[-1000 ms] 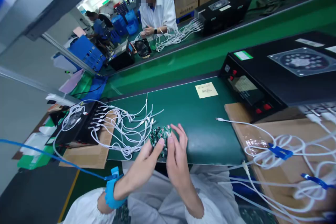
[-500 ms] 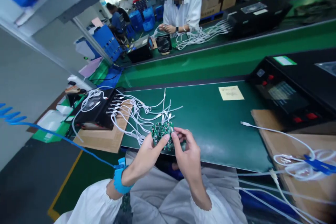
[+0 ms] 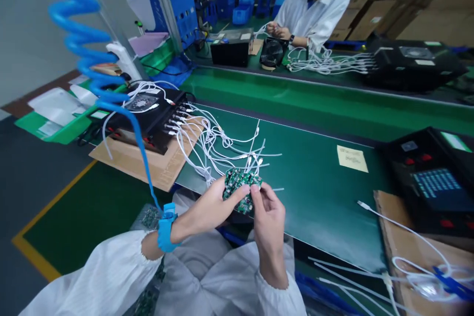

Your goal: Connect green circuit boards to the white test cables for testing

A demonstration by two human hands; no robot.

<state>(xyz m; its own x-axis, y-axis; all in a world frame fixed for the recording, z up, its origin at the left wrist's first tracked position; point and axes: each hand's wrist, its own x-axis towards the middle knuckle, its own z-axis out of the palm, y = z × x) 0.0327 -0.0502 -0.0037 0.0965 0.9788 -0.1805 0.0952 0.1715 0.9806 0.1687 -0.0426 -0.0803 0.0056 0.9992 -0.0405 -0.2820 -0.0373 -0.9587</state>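
Observation:
Green circuit boards (image 3: 237, 181), fanned together, are held between both hands over the near edge of the green work mat. My left hand (image 3: 215, 206) grips them from the left, its thumb lying across their face. From the right, my right hand (image 3: 268, 210) pinches their edge between thumb and fingers; the fingertips behind are partly hidden. White USB cables (image 3: 222, 143) lie tangled just beyond the boards, with loose ends close to them. Around my left wrist sits a blue wrist strap (image 3: 168, 227) with a coiled blue cord (image 3: 85, 44).
A black box (image 3: 144, 113) with cables plugged in stands on cardboard at left. At right are a black tester (image 3: 433, 182) with a lit screen, a yellow note (image 3: 352, 158) and a white cable (image 3: 403, 227). Across the bench, a person in white (image 3: 314, 15) handles cables.
The camera view has turned and shifted, and the coiled cord now hangs larger at left. My hands still hold the boards, which look a little more fanned out.

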